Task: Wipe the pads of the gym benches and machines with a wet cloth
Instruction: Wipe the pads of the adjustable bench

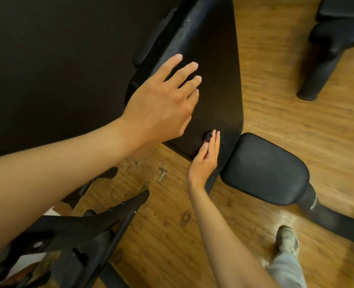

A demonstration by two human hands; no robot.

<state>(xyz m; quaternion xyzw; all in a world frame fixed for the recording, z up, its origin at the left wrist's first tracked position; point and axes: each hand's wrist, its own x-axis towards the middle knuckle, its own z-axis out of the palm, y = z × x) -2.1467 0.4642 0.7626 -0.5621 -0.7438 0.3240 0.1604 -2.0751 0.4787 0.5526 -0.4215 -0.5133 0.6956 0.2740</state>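
Underfoot, worn wood floor (276, 100); left hand (161, 100) spread flat, right hand (205, 159) pinching knob (209, 136).

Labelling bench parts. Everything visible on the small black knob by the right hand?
The knob is small, round and black, with a ridged edge, plastic by the look of it. It sits low on the flat back of the big black pad, near the bottom corner. The right hand comes up from below, its fingertips and thumb on the knob. The left hand lies flat on the same panel higher up, clear of the knob.
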